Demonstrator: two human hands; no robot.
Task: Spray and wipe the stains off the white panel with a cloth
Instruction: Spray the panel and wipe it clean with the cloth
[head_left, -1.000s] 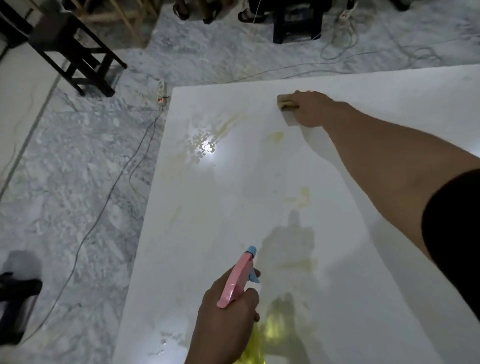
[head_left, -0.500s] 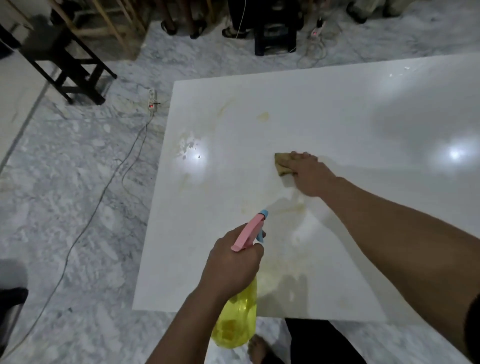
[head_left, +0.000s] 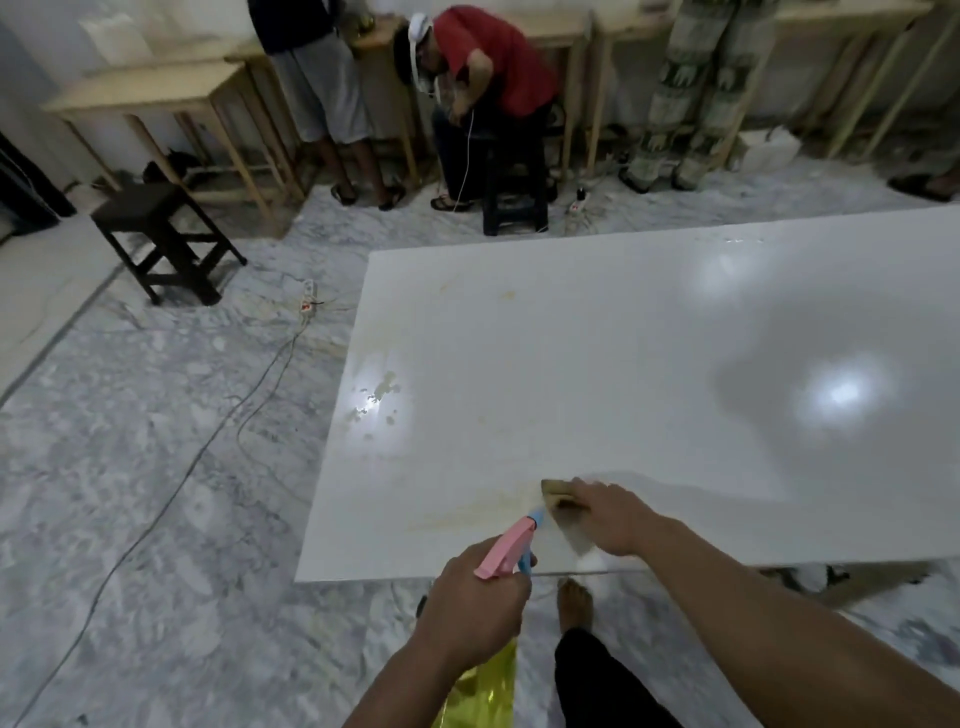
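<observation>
The left hand (head_left: 470, 597) is clamped round the spray bottle (head_left: 506, 548), its nozzle pointing up-right toward the white panel (head_left: 623, 389). The right hand (head_left: 613, 517) presses, seemingly flat-fingered, on the cloth (head_left: 557, 492).

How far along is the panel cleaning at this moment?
Done: the white panel's right side looks clean. In hand: the right hand presses the cloth onto a yellow smear near the front edge; the left hand grips the spray bottle. Left: that smear, wet blotches and far-left marks.
</observation>
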